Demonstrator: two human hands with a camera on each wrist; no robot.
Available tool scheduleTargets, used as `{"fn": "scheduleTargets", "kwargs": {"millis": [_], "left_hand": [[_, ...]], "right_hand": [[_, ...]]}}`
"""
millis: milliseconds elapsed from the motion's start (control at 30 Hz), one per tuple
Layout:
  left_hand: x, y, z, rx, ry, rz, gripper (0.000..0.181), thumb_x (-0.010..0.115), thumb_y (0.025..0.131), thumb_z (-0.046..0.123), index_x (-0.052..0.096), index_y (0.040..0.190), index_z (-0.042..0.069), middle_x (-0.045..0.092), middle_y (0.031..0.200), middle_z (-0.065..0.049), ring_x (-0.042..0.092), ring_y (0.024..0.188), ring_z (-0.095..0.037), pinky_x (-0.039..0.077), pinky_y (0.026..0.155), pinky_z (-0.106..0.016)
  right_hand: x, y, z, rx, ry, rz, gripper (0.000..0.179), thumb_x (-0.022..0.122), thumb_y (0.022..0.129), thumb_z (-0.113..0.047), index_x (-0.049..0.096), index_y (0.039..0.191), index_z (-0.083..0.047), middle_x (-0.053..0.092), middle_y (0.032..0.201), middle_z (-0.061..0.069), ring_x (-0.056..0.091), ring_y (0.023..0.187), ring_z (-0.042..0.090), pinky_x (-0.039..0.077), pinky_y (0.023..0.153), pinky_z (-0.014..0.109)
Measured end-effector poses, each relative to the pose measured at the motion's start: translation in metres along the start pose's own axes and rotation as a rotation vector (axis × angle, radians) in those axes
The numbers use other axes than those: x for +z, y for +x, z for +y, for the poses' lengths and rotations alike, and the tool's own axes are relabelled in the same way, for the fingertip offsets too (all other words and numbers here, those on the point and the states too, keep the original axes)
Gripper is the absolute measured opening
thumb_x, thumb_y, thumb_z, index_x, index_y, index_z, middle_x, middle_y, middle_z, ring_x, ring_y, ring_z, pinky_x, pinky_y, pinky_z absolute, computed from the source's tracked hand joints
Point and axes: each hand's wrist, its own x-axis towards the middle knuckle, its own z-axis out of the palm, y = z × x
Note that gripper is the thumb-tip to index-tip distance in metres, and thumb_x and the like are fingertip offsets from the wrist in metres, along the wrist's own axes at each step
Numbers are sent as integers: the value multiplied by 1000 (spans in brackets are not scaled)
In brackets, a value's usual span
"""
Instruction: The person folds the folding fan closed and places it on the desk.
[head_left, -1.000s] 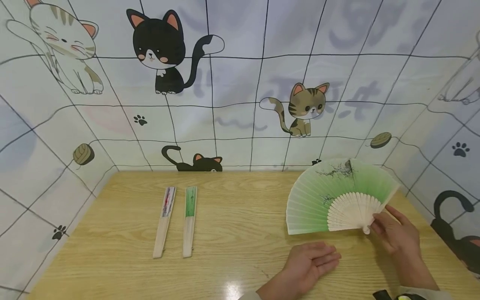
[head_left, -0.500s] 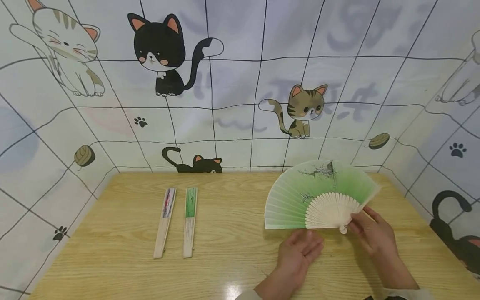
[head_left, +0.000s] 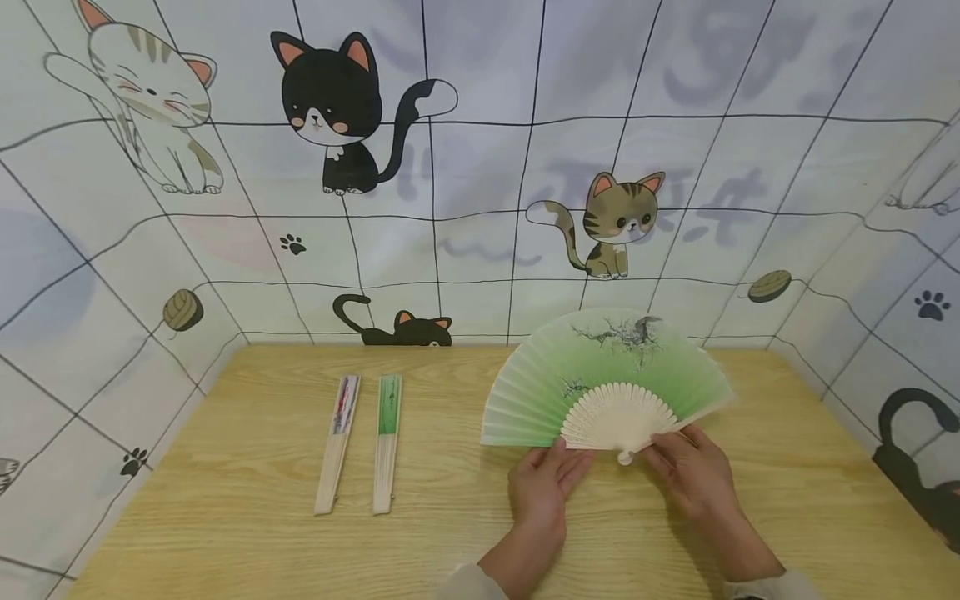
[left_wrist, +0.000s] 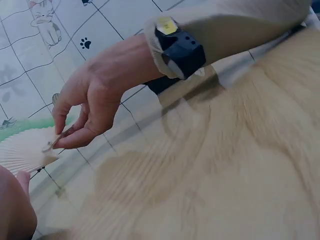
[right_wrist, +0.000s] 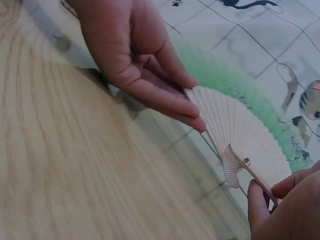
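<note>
A green-and-white folding fan [head_left: 618, 417] with pale ribs and a dark branch print is spread wide, upright over the table's right half. My right hand [head_left: 693, 471] pinches the fan's right outer rib near the pivot, thumb against fingers. At the left outer rib is my left hand [head_left: 540, 492]. In the right wrist view that left hand [right_wrist: 135, 65] has thumb and fingers on either side of the rib's edge. The left wrist view shows the right hand [left_wrist: 92, 107] gripping the rib, with the fan [left_wrist: 22, 150] partly cut off at the edge.
Two closed folding fans lie side by side on the wooden table [head_left: 225, 500]: one with a red and grey print [head_left: 337, 446], one with a green print [head_left: 387, 446]. A cat-patterned cloth [head_left: 480, 167] stands behind and at both sides.
The open fan has moved left with my right hand. My left hand has moved up and left to the fan's left rib and now holds it there. The two closed fans stay put.
</note>
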Motion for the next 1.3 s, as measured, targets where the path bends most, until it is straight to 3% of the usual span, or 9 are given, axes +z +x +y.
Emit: {"fn": "scheduleTargets", "kwargs": {"millis": [200, 367, 567, 833, 1033, 1300], "left_hand": [[-18, 12, 18, 150, 80, 64, 28, 66, 91, 10, 58, 95, -16, 66, 87, -29, 68, 86, -37, 58, 80, -39], [-35, 28, 33, 235, 90, 121, 25, 64, 92, 7, 59, 92, -18, 66, 85, -26, 69, 80, -32, 58, 79, -41], [-52, 42, 45, 363, 141, 134, 25, 58, 95, 4, 56, 93, -21, 64, 86, -30, 69, 78, -31, 58, 78, -42], [-52, 54, 58, 369, 236, 79, 23, 56, 96, 5, 55, 93, -17, 62, 87, -28, 68, 82, -37, 58, 78, -40], [-52, 57, 59, 349, 251, 83, 22, 57, 96, 5, 57, 95, -17, 62, 87, -26, 68, 81, -35, 59, 78, -40], [-54, 56, 59, 368, 233, 144, 20, 60, 95, 5, 59, 93, -15, 61, 87, -27, 68, 78, -38, 59, 77, -38]], "right_hand": [[35, 9, 24, -9, -20, 46, 46, 49, 96, 7, 27, 136, 0, 51, 111, 2, 61, 98, 8, 49, 96, 29], [63, 16, 49, -43, 1, 100, 38, 52, 94, 8, 33, 127, 2, 49, 103, 7, 60, 90, 11, 51, 94, 31], [85, 24, 75, -137, 13, 121, 39, 55, 92, 8, 34, 124, 0, 44, 103, 11, 61, 90, 16, 53, 91, 34], [95, 30, 78, -220, 51, 165, 39, 62, 90, 5, 36, 118, -5, 43, 101, 9, 57, 87, 12, 56, 86, 32], [95, 30, 79, -223, 54, 181, 38, 61, 90, 7, 36, 116, -7, 41, 101, 8, 57, 85, 11, 57, 83, 30], [98, 31, 85, -246, 29, 146, 42, 61, 89, 8, 36, 120, -4, 40, 102, 8, 57, 87, 14, 56, 86, 32]]}}
